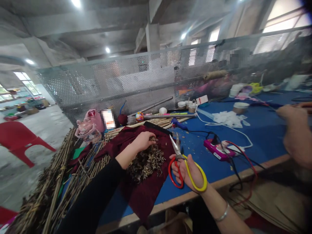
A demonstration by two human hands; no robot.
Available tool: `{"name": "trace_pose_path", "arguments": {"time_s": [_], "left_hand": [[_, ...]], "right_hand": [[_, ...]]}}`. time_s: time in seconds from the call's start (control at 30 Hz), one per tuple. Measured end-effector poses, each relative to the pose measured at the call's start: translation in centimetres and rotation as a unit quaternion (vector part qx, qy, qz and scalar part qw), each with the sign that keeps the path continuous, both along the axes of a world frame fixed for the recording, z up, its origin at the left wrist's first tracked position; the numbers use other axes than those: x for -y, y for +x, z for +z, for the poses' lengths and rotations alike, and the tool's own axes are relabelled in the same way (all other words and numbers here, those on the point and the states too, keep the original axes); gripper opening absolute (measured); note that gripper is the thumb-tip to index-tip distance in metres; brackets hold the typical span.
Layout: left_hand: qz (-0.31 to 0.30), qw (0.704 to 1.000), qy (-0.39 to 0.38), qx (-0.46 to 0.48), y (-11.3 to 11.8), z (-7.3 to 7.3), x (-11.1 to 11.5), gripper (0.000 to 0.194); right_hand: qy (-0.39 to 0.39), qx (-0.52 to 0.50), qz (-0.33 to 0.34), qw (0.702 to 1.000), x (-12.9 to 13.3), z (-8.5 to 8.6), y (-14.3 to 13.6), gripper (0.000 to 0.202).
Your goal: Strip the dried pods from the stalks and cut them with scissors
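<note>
A heap of dried brown plant pieces [146,162] lies on a dark red cloth [143,196] spread over the blue table. My left hand [143,141] is at the top of the heap, its fingers closed around some of the dried pieces. To the right of the cloth, my right hand [187,172] holds scissors [178,152] with one red and one yellow handle loop. The blades point up and away, slightly apart, with nothing between them. A silver bracelet circles my right wrist.
Bundled dry stems [56,182] lie at the left beside a pink basket [89,135]. Right of the scissors sits a magenta power strip [218,150] with cables. A perforated metal screen [122,84] stands behind; another person's hands [292,120] are at the far right.
</note>
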State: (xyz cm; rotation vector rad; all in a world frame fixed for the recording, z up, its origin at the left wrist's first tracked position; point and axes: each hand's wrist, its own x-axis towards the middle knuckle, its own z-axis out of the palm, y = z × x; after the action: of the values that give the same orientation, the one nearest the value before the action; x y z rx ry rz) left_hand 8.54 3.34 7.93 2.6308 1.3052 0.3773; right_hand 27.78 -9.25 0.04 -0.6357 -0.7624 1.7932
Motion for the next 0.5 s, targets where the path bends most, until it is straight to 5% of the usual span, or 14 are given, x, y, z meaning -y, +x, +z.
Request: {"name": "trace_pose_path", "arguments": {"time_s": [0.1,0.3,0.5], "left_hand": [[0.010,0.994,0.048,0.099,-2.8,-0.7,2.7,0.028],[0.084,0.981,-0.001,0.175,-5.3,-5.3,7.2,0.045],[0.056,0.942,-0.079,0.322,-6.1,-5.7,7.8,0.051]], "right_hand": [[0.002,0.013,0.004,1.000,0.0,0.0,0.0,0.063],[-0.008,0.075,0.024,0.997,-0.3,1.0,-0.5,0.061],[0.021,0.210,0.092,0.973,1.0,3.0,-1.7,0.065]]}}
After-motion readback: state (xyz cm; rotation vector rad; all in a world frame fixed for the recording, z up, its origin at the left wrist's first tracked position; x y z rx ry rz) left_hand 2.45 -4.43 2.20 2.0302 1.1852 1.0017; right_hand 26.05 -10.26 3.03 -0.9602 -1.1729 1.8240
